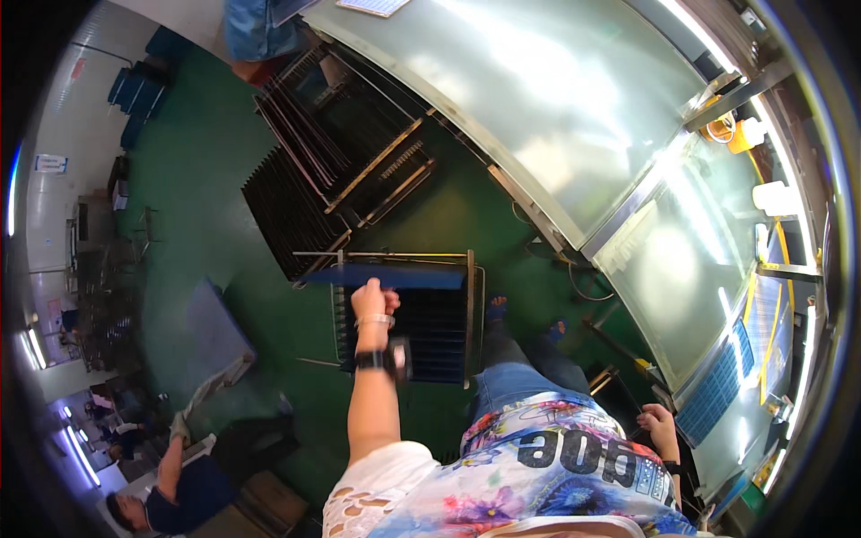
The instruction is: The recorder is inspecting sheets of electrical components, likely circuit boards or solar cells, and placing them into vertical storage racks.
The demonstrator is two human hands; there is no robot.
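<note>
One thin blue panel (386, 275) is pinched at its upper edge in my left hand (373, 299), fingers closed on it, above the front rail of the slotted rack (437, 325) on the green floor (206, 179). It looks stiff, light and probably fragile, best taken by its edges. My right hand (661, 421) hangs near the workbench (556, 99) edge; whether it grips anything I cannot tell.

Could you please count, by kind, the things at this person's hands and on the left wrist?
Blue panel, held up in the left hand: 1
Slotted racks on the floor: 3
Wrist bands on the left arm: 2
Right hand, by the table edge, holding nothing I can make out.
Total: 6
</note>
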